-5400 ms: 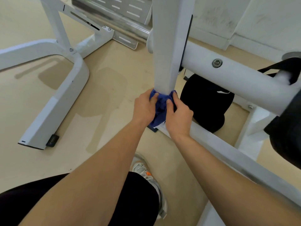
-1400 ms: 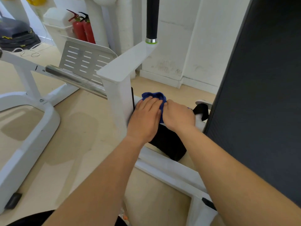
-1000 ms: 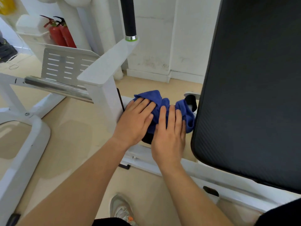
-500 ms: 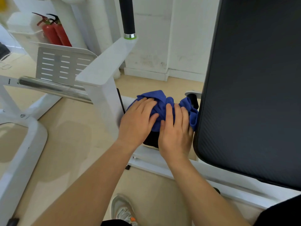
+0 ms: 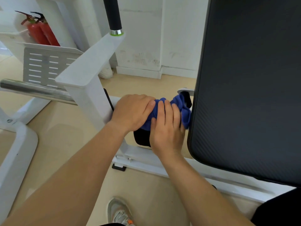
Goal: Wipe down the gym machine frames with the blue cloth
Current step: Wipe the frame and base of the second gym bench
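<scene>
While both hands work side by side on the gym machine frame [image 5: 88, 101], the blue cloth [image 5: 181, 109] lies bunched over a white crossbar [image 5: 116, 99], between the upright post and the edge of the large black pad [image 5: 244, 87]. One end of the cloth touches the pad's edge.

Left hand [image 5: 132, 111]: knuckles up, fingers curled over the far side of the bar, gripping the near part of the cloth; blue fabric shows below the palm.

Right hand [image 5: 166, 132]: fingers nearly straight and close together, laid flat on the cloth and pressing it against the bar, thumb alongside the left hand.

Surroundings: a black handle [image 5: 113, 13] with a green ring rises from the slanted arm of the post. A chrome bar [image 5: 32, 90] and a slotted white plate [image 5: 42, 66] stand to the left, with two red fire extinguishers [image 5: 39, 31] by the wall. A low white floor beam [image 5: 146, 162] runs beneath the forearms, and a grey shoe [image 5: 118, 212] shows on the tan floor.
</scene>
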Demonstrator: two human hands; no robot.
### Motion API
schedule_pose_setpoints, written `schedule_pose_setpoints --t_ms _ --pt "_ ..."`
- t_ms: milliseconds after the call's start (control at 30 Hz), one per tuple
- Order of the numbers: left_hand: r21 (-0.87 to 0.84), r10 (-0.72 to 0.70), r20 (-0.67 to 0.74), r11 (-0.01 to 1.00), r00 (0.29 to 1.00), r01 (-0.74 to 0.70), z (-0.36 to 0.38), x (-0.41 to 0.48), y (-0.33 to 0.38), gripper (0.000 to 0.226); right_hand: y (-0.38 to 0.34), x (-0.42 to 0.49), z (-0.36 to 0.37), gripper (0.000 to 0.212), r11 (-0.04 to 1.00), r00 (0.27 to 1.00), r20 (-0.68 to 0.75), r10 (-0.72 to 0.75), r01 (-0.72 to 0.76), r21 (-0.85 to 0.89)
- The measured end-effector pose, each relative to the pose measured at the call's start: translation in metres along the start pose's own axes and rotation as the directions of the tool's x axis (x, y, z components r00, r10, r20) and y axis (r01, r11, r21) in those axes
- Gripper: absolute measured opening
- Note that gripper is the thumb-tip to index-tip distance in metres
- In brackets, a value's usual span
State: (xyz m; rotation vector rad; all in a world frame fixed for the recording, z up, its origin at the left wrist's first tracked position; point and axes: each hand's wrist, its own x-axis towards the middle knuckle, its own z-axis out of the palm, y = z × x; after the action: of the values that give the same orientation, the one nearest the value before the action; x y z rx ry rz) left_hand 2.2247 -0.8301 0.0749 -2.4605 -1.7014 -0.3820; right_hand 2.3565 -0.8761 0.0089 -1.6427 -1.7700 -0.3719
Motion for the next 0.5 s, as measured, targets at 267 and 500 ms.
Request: schedule_pose_setpoints --t_ms 267,500 --pt "0.025 -0.021 -0.101 0.999 0.995 0.024 0.014 -0.022 0.000 0.040 -0.005 0.003 0.000 0.047 0.999 0.999 0.005 0.053 -0.054 0.012" --pt "0.007 -0.002 -0.141 1.000 0.990 0.003 0.014 -0.018 -0.004 0.042 0.001 -0.018 0.003 0.054 1.000 1.000 -0.001 -0.006 0.006 0.003"
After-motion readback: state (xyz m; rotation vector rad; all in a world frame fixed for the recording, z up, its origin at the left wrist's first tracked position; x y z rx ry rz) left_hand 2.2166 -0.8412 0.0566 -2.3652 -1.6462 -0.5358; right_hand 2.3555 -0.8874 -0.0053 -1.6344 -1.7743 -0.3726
